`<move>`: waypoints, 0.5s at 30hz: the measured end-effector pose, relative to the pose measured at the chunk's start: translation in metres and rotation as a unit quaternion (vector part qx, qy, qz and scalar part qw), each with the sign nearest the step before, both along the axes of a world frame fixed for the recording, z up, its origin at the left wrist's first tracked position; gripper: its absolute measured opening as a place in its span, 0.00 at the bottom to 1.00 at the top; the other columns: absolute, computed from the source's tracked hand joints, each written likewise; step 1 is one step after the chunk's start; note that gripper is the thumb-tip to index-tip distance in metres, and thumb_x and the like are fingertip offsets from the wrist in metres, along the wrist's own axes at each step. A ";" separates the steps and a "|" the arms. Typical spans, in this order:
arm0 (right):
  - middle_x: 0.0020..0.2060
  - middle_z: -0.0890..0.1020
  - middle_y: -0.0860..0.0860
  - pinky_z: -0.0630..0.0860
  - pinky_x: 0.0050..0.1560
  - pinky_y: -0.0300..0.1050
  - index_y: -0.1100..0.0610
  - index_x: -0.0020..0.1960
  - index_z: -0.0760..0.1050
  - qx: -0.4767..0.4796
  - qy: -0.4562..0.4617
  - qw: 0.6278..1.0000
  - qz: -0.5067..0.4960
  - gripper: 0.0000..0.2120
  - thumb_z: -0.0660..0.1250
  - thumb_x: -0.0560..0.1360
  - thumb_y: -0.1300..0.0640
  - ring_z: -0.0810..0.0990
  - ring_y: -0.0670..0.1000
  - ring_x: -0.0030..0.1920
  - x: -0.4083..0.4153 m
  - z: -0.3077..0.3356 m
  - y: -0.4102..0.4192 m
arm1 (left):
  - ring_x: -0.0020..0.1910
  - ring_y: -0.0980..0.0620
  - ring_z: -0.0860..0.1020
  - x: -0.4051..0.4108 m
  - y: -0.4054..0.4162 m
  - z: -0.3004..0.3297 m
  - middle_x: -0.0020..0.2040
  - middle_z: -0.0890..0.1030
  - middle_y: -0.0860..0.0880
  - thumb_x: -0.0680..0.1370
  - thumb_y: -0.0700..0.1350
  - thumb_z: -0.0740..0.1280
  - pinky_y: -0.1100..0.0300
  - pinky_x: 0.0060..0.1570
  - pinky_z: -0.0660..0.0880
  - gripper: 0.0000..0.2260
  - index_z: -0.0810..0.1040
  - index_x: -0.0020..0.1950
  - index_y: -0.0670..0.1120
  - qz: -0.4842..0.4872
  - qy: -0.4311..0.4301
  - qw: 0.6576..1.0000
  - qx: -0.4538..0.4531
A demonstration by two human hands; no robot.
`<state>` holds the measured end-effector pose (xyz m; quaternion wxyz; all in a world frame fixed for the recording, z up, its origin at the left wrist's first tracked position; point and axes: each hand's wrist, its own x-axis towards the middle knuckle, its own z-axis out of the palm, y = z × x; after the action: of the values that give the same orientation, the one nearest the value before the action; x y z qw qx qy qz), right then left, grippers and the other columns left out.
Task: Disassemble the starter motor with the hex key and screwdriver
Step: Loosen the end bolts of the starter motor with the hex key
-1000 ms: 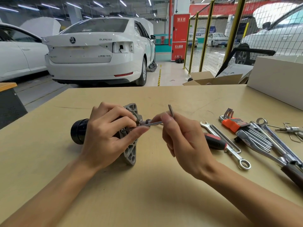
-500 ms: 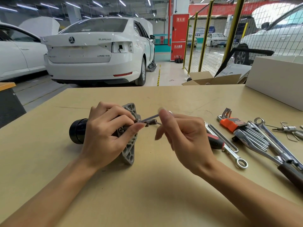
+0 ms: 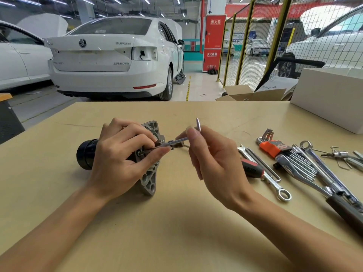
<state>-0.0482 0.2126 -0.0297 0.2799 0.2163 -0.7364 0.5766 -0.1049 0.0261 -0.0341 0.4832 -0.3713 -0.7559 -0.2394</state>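
Tabletop (image 3: 176, 232): orange holder (image 3: 272, 147) holds hex keys (image 3: 298, 161).

Bare bench (image 3: 176, 232) lay open along the near edge and the far edge. Toward the right edge, a screwdriver (image 3: 252, 168), wrenches (image 3: 275, 185) and a hex key set (image 3: 284, 154) crowded the surface; a white box (image 3: 330, 99) blocked the far right corner.
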 end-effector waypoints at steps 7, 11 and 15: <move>0.25 0.70 0.52 0.66 0.27 0.52 0.61 0.53 0.76 0.042 0.064 0.997 -0.002 0.11 0.58 0.83 0.55 0.68 0.53 0.25 0.003 -0.002 -0.001 | 0.46 0.44 0.77 0.001 0.000 0.000 0.41 0.83 0.49 0.76 0.53 0.68 0.48 0.48 0.69 0.19 0.84 0.35 0.40 -0.013 -0.003 1.000 0.001; 0.26 0.70 0.50 0.64 0.27 0.45 0.59 0.45 0.79 0.021 0.103 0.994 0.029 0.13 0.61 0.81 0.52 0.68 0.52 0.25 0.005 0.002 -0.001 | 0.46 0.44 0.77 0.000 -0.001 -0.001 0.41 0.84 0.49 0.77 0.53 0.68 0.46 0.48 0.70 0.19 0.84 0.34 0.40 -0.011 0.001 1.000 0.002; 0.24 0.70 0.52 0.66 0.28 0.51 0.65 0.35 0.79 0.024 0.073 0.997 0.009 0.24 0.61 0.81 0.49 0.69 0.52 0.25 0.002 -0.001 0.001 | 0.46 0.44 0.77 -0.002 0.000 -0.002 0.41 0.84 0.49 0.76 0.54 0.69 0.43 0.46 0.70 0.19 0.84 0.34 0.40 -0.002 0.005 1.000 0.001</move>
<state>-0.0461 0.2134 -0.0303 0.3229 0.2711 -0.7259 0.5434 -0.1065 0.0259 -0.0364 0.4868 -0.3737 -0.7525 -0.2389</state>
